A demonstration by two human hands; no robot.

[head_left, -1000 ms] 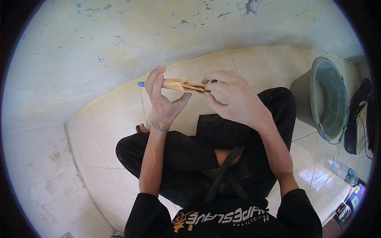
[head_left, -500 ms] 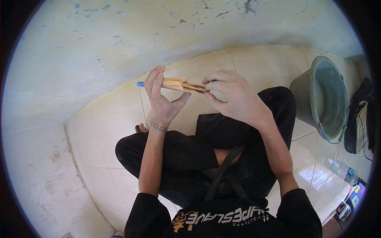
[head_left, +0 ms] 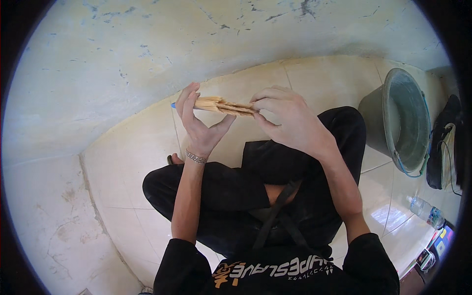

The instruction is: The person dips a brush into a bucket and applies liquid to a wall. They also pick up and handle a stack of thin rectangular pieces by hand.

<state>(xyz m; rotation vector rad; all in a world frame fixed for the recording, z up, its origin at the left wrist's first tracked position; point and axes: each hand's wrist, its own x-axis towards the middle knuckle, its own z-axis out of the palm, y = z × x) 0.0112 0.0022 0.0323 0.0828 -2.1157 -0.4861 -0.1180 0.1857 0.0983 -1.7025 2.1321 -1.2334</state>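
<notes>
Between my two hands, over my crossed legs, is a tan bundle of thin, layered, wood-like pieces (head_left: pixel 223 105) with ragged edges. A small blue end (head_left: pixel 173 105) pokes out at its left. My left hand (head_left: pixel 199 125) holds the bundle, the fingers behind its left part and the thumb under its lower edge. With fingertips and thumb closed, my right hand (head_left: pixel 290 118) pinches the bundle's right end. My right fingers partly cover that end. What the blue end belongs to is hidden by my left fingers.
A grey bucket (head_left: pixel 376 115) with a blue handle lies tipped at the right. Beyond it are a dark bag (head_left: pixel 445 147) and a clear plastic bottle (head_left: pixel 426 212). A stained wall (head_left: pixel 128 69) bounds the tiled floor (head_left: pixel 123 182) ahead and at left.
The bundle has tilted slightly in my hands, showing its layered edge more. Its blue end sticks out less past my left fingers. Both hands have hardly moved.
</notes>
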